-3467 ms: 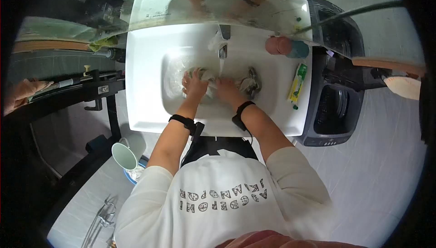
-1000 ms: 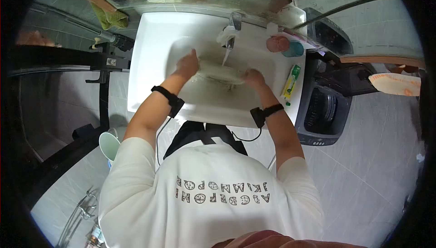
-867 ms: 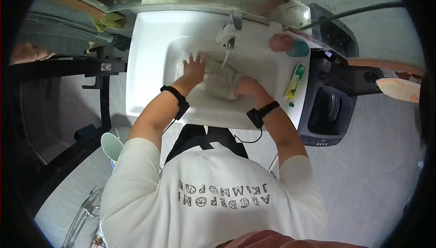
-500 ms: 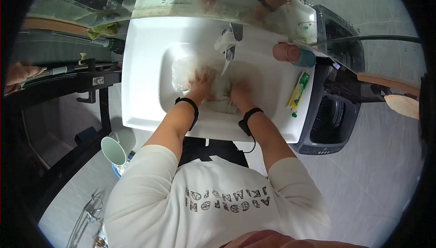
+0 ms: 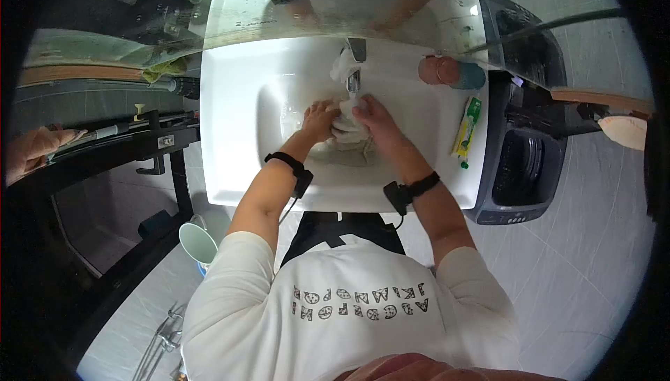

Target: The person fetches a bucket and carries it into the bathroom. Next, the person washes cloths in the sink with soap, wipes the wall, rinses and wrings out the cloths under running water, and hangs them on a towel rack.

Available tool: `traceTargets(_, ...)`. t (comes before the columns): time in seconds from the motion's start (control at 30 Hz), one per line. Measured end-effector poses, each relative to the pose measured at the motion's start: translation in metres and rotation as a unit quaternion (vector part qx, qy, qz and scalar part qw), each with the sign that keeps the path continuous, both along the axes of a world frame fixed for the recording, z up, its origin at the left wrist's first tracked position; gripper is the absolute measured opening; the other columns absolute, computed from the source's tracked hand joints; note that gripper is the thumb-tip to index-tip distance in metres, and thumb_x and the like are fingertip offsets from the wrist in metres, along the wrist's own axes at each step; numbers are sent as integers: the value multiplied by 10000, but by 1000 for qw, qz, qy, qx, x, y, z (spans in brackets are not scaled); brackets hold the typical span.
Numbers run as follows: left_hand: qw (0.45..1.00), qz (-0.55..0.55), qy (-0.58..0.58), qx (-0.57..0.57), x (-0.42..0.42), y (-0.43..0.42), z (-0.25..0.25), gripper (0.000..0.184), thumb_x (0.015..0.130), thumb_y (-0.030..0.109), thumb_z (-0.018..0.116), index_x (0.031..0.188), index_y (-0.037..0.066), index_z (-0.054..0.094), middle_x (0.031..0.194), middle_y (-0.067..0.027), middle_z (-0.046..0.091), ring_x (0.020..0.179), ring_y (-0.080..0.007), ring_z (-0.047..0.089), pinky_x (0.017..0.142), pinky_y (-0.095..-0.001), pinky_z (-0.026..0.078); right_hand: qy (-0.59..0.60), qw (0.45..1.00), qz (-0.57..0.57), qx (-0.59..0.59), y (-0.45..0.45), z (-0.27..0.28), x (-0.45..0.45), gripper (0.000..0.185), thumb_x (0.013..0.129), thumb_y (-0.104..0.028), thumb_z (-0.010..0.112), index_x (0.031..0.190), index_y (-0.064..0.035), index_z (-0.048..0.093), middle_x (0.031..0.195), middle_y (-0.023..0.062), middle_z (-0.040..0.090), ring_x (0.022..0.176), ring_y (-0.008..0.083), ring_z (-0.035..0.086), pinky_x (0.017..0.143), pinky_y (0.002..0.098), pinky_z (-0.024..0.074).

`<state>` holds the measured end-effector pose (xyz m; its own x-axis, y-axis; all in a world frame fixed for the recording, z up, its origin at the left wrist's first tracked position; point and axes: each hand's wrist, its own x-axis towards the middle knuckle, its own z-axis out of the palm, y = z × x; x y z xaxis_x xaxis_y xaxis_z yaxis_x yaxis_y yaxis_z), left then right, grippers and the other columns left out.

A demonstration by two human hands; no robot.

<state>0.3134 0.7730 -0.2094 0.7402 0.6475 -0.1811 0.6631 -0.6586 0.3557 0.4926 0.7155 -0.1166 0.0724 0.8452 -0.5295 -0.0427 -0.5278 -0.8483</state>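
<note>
In the white sink (image 5: 234, 137), a pale wet cloth (image 5: 347, 137) lies bunched below the faucet (image 5: 354, 77). My right hand (image 5: 377, 119) pinches the upper part of the cloth, close under the spout. At the cloth's left side is my left hand (image 5: 319, 120), with its fingers somewhat apart and its fingertips near the fabric; it does not grip a fold that I can see. Water in the basin covers the lower part of the cloth. A strap with a black box is on each wrist.
Pink cup (image 5: 438, 70) and blue cup (image 5: 471, 75) stand at the sink's back right corner, with a green-yellow tube (image 5: 467, 132) nearer me. A dark washing machine (image 5: 520, 172) is on the right. A pale green bucket (image 5: 198, 243) stands at lower left. A mirror runs behind the sink.
The cloth was stretched between my hands, then pressed low in the basin. Now its upper part is lifted under the spout, and my right hand has moved up with it.
</note>
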Motion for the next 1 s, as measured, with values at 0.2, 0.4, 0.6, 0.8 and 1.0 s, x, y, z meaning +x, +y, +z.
traceTargets(0.2,870,125,-110,-464,-23,29,37,485,689,207,678,1126,46,541,1113,-139,561,966,-272,548,842,-355,438,-380,864,328,36,-12,-56,43,560,677,-314,709,1141,-97,482,926,142,565,818,263,579,755,380,455)
traceTargets(0.4,323,461,-441,-699,-11,1,-3,521,883,436,409,1170,6,480,1101,-119,566,1022,-276,532,901,-394,412,-282,951,122,42,-13,-76,17,520,678,-287,732,1104,-57,542,975,122,580,859,209,581,772,370,472)
traceTargets(0.6,256,384,-477,-748,19,-9,-55,476,887,435,410,1129,35,496,1089,-107,560,994,-283,540,862,-405,438,-102,971,-48,210,-15,-54,-70,401,751,-293,681,1029,-24,574,917,75,623,797,196,605,724,328,484)
traceTargets(0.8,281,398,-444,-752,35,-22,-24,451,886,411,429,1140,44,490,1113,-98,552,1004,-268,540,876,-398,435,-344,914,-153,148,4,-66,-75,300,811,-325,560,840,-29,600,820,165,633,762,339,610,661,410,483)
traceTargets(1.0,292,402,-437,-750,44,-28,-13,429,885,387,448,1151,53,484,1137,-89,545,1015,-252,539,890,-392,432,-336,936,-104,-7,24,-67,-47,483,814,-473,511,851,-3,614,795,190,626,757,358,603,738,425,475)
